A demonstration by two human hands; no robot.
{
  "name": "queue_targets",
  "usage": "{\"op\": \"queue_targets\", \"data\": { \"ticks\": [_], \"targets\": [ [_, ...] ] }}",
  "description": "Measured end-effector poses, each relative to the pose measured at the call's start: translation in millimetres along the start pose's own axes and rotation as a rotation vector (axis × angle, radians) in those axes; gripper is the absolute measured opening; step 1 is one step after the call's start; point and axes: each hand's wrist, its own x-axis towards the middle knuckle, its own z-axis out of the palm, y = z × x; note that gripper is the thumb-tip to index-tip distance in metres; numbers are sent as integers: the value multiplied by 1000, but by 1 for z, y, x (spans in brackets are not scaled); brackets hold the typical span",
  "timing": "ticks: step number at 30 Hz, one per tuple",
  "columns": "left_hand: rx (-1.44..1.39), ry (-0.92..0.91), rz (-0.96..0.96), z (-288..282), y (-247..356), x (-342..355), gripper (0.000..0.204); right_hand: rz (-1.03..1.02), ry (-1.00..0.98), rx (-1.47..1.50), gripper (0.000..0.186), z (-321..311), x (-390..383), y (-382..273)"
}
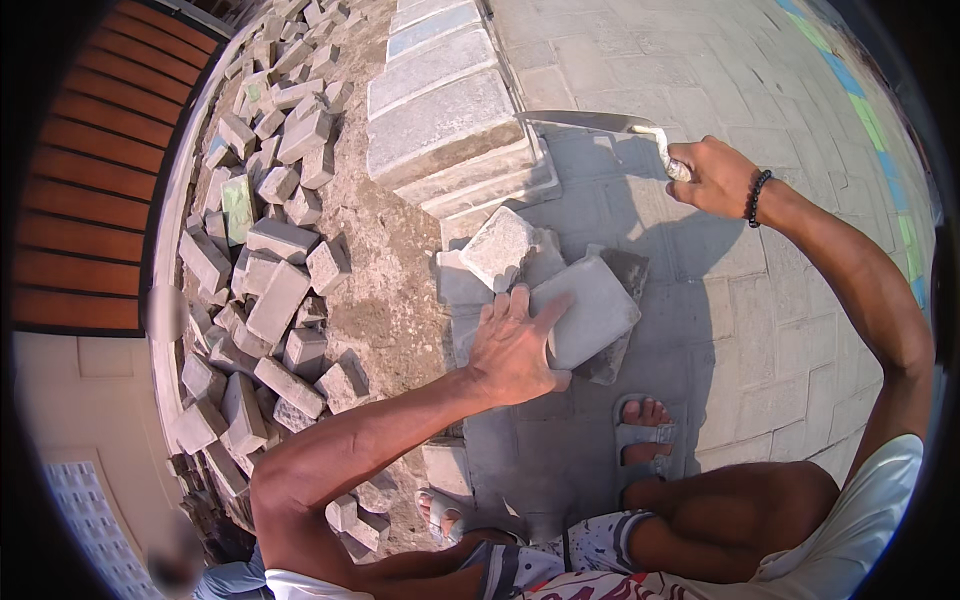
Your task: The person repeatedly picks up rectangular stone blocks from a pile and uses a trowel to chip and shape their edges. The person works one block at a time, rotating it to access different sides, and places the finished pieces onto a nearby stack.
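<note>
My left hand [515, 345] grips the near left edge of a grey paving block [590, 310], its thumb lying across the top face. That block rests tilted on a darker block [615, 358]. Just beyond my fingers sits a broken, rough-faced block [497, 247]. My right hand [712, 175], raised to the right, is closed round the pale, bent handle of a machete-like blade [590, 121]. The blade points left, and its tip reaches the edge of a row of stacked paving blocks [445, 120]; whether it touches them I cannot tell.
A heap of loose blocks [280, 300] covers the dirt on the left, beside an orange slatted gate [90, 180]. Laid pavers [770, 330] stretch to the right, with a blue-green painted strip [880, 140]. My sandalled feet [645, 435] are close by. Another person's blue sleeve [235, 577] shows lower left.
</note>
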Motion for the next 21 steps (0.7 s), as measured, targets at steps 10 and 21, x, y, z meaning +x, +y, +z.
{"op": "queue_targets", "data": {
  "ticks": [10,21],
  "targets": [
    [353,54,301,22,-20,0,84,34,-110,-46,30,-12,-1,-15],
    [445,-158,-198,25,-95,-184,70,30,225,498,14,44,47,83]
  ]
}}
